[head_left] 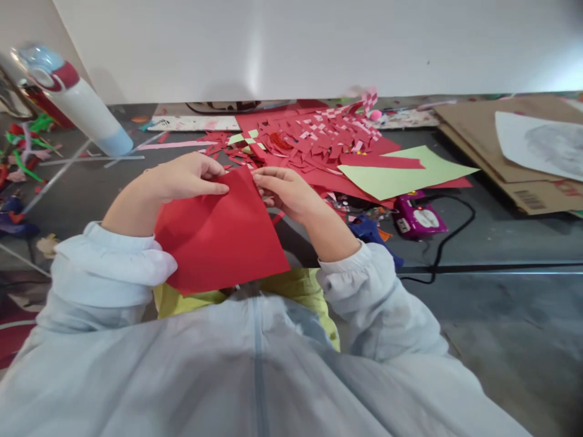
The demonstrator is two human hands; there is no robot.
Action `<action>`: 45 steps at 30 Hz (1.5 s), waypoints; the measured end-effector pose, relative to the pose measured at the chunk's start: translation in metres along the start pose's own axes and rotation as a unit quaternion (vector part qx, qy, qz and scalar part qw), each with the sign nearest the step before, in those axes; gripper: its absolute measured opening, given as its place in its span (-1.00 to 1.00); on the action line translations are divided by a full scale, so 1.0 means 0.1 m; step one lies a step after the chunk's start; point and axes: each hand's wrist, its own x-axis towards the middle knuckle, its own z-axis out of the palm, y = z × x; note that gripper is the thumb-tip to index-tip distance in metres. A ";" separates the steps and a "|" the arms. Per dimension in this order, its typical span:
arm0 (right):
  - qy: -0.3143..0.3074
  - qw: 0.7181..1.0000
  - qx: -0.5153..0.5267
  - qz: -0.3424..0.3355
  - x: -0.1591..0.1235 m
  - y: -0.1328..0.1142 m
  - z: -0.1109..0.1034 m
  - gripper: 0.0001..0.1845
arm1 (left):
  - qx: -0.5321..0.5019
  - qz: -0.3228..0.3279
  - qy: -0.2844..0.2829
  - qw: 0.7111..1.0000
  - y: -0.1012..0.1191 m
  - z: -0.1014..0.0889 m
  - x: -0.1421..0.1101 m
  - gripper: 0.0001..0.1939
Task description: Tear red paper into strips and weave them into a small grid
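Sheet: red, held up between both hands near the body, its near part over the lap and its far edge toward the desk.
Left hand: closed in a pinch on the far edge, thumb over the red face, likely so the paper hangs without slipping.
Right hand: closed in a pinch at the far corner, close to the left; the two grips together probably steady that edge and leave the rest loose.
Scraps: red cut pieces, heaped beyond the hands, perhaps pushed there to free the near side.
Green paper: flat, right of the scraps, with a red strip lying across it.
Purple box: on the desk, right of the right hand, beside a black cord; it bears a white label, its print too small to read.
Blue tool: between the right forearm and the purple box, within easy reach.
Cardboard: stacked at the right, a barcode and part of some red lettering on its near edge.
Drawing: grey shading on white paper, resting on the cardboard.
Bottle: white, blue at the base, at the far left, out of the way of the hands.
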 end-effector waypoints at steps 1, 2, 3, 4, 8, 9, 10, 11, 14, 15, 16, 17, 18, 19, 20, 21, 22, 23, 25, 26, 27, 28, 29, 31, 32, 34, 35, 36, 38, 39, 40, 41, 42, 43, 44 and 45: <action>0.010 1.000 -0.016 -0.002 0.04 -0.01 -0.01 -0.65 | -0.020 -0.002 -0.063 0.998 0.01 0.00 0.03 -0.65; 0.018 0.999 -0.035 -0.008 0.08 -0.01 -0.02 -0.67 | -0.029 -0.006 -0.108 0.994 0.01 0.00 0.05 -0.66; 0.022 0.998 -0.056 -0.016 0.12 -0.01 -0.03 -0.70 | -0.035 -0.011 -0.147 0.988 0.00 0.00 0.07 -0.67; 0.022 0.997 -0.073 -0.024 0.14 0.00 -0.03 -0.73 | -0.034 -0.016 -0.160 0.986 -0.01 0.01 0.09 -0.68; -0.003 0.994 -0.101 -0.044 0.21 0.09 -0.05 -0.75 | -0.054 -0.040 -0.136 0.988 -0.05 0.11 0.13 -0.71; -0.016 0.993 -0.104 -0.046 0.22 0.11 -0.05 -0.74 | -0.068 -0.050 -0.119 0.989 -0.06 0.14 0.13 -0.72; -0.031 0.992 -0.109 -0.047 0.23 0.13 -0.06 -0.74 | -0.080 -0.058 -0.104 0.990 -0.06 0.16 0.14 -0.72; -0.044 0.992 -0.113 -0.047 0.24 0.14 -0.08 -0.74 | -0.090 -0.065 -0.096 0.989 -0.06 0.18 0.14 -0.73; -0.053 0.992 -0.107 -0.037 0.28 0.17 -0.12 -0.69 | -0.115 -0.077 -0.113 0.984 -0.05 0.21 0.13 -0.71; -0.047 0.993 -0.101 -0.033 0.29 0.18 -0.13 -0.66 | -0.126 -0.081 -0.120 0.981 -0.05 0.21 0.13 -0.70; -0.041 0.994 -0.095 -0.030 0.30 0.18 -0.15 -0.64 | -0.137 -0.085 -0.117 0.980 -0.04 0.22 0.13 -0.70; -0.035 0.995 -0.092 -0.028 0.31 0.19 -0.16 -0.63 | -0.155 -0.088 -0.119 0.977 -0.04 0.23 0.12 -0.70; -0.031 0.995 -0.093 -0.025 0.32 0.20 -0.16 -0.61 | -0.177 -0.086 -0.121 0.973 -0.04 0.24 0.12 -0.71; -0.029 0.995 -0.095 -0.024 0.33 0.20 -0.16 -0.61 | -0.201 -0.083 -0.120 0.969 -0.05 0.27 0.12 -0.71; -0.028 0.995 -0.098 -0.022 0.33 0.20 -0.16 -0.60 | -0.226 -0.080 -0.119 0.964 -0.06 0.29 0.12 -0.72; -0.028 0.994 -0.100 -0.019 0.33 0.20 -0.16 -0.59 | -0.248 -0.078 -0.115 0.959 -0.07 0.32 0.11 -0.73; -0.028 0.994 -0.102 -0.016 0.33 0.20 -0.16 -0.59 | -0.265 -0.079 -0.107 0.955 -0.08 0.35 0.11 -0.74; -0.028 0.994 -0.104 -0.013 0.33 0.20 -0.16 -0.59 | -0.275 -0.080 -0.097 0.953 -0.10 0.38 0.10 -0.75; -0.031 0.993 -0.113 -0.006 0.32 0.18 -0.15 -0.60 | -0.282 -0.079 -0.084 0.952 -0.12 0.44 0.09 -0.76; -0.031 0.992 -0.120 -0.006 0.32 0.18 -0.15 -0.62 | -0.283 -0.077 -0.079 0.953 -0.13 0.46 0.09 -0.76; -0.032 0.991 -0.128 -0.010 0.31 0.18 -0.15 -0.63 | -0.283 -0.075 -0.075 0.953 -0.14 0.49 0.08 -0.76; -0.032 0.990 -0.137 -0.017 0.30 0.18 -0.15 -0.65 | -0.285 -0.072 -0.071 0.953 -0.15 0.51 0.08 -0.76; -0.031 0.989 -0.144 -0.025 0.30 0.18 -0.16 -0.68 | -0.288 -0.071 -0.067 0.953 -0.16 0.53 0.08 -0.76; -0.028 0.987 -0.154 -0.043 0.29 0.18 -0.16 -0.73 | -0.298 -0.070 -0.053 0.950 -0.16 0.57 0.07 -0.74; -0.025 0.986 -0.156 -0.050 0.29 0.19 -0.16 -0.76 | -0.305 -0.071 -0.046 0.949 -0.17 0.59 0.07 -0.74; -0.021 0.985 -0.160 -0.063 0.29 0.19 -0.15 -0.80 | -0.319 -0.074 -0.038 0.944 -0.18 0.62 0.06 -0.74; -0.020 0.984 -0.162 -0.068 0.28 0.20 -0.15 -0.82 | -0.326 -0.077 -0.035 0.942 -0.18 0.64 0.06 -0.75; -0.019 0.983 -0.165 -0.073 0.28 0.20 -0.14 -0.83 | -0.334 -0.079 -0.033 0.939 -0.19 0.65 0.05 -0.75; -0.017 0.982 -0.170 -0.082 0.29 0.21 -0.14 -0.83 | -0.352 -0.086 -0.026 0.932 -0.19 0.66 0.05 -0.77; -0.016 0.981 -0.171 -0.088 0.29 0.22 -0.13 -0.83 | -0.362 -0.090 -0.023 0.928 -0.18 0.66 0.04 -0.78; -0.015 0.981 -0.170 -0.094 0.29 0.22 -0.13 -0.83 | -0.374 -0.093 -0.020 0.923 -0.18 0.66 0.04 -0.80; -0.015 0.980 -0.170 -0.099 0.29 0.23 -0.13 -0.83 | -0.387 -0.098 -0.018 0.917 -0.17 0.65 0.04 -0.82; -0.015 0.980 -0.169 -0.104 0.29 0.24 -0.13 -0.82 | -0.403 -0.102 -0.017 0.909 -0.16 0.65 0.04 -0.85; -0.016 0.979 -0.170 -0.108 0.28 0.24 -0.12 -0.81 | -0.419 -0.107 -0.016 0.901 -0.16 0.65 0.04 -0.88; -0.015 0.978 -0.174 -0.112 0.28 0.25 -0.12 -0.80 | -0.435 -0.113 -0.015 0.893 -0.15 0.65 0.04 -0.90; -0.014 0.977 -0.178 -0.116 0.28 0.25 -0.12 -0.79 | -0.448 -0.118 -0.012 0.886 -0.14 0.65 0.04 -0.91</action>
